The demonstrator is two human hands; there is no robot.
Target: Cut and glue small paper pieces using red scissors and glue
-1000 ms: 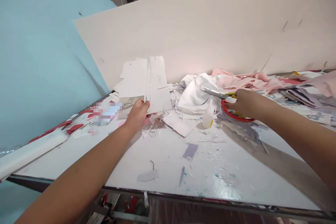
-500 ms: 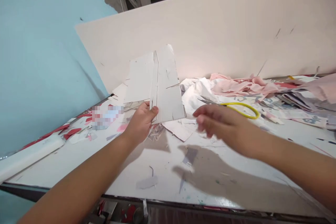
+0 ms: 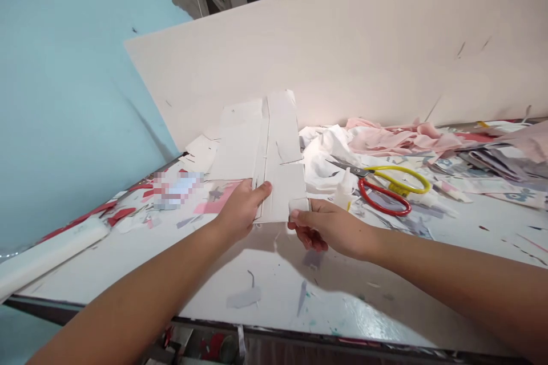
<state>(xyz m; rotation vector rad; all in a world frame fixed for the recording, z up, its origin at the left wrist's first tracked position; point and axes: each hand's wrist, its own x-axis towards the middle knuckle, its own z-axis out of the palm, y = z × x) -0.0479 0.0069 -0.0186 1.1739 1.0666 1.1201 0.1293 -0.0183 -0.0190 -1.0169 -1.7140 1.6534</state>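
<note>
A creased sheet of white cardboard is held up over the table, tilted away from me. My left hand grips its lower edge near the fold, thumb on top. At the lower right corner, my right hand is closed, its thumb pressing a small white tab. Whether that tab is a flap of the cardboard or a separate piece, I cannot tell. Just right of the cardboard stand a small white squeeze bottle and scissors with one yellow and one red handle.
White cloth and pink cloth lie heaped along the back board. Paper and red scraps litter the left side of the white table. A white roll lies along the left edge by the blue wall.
My right hand has moved left and down and taken hold of the cardboard's lower right corner. The cardboard has come lower and slightly right. The bottle and red scissor handle are now uncovered.
</note>
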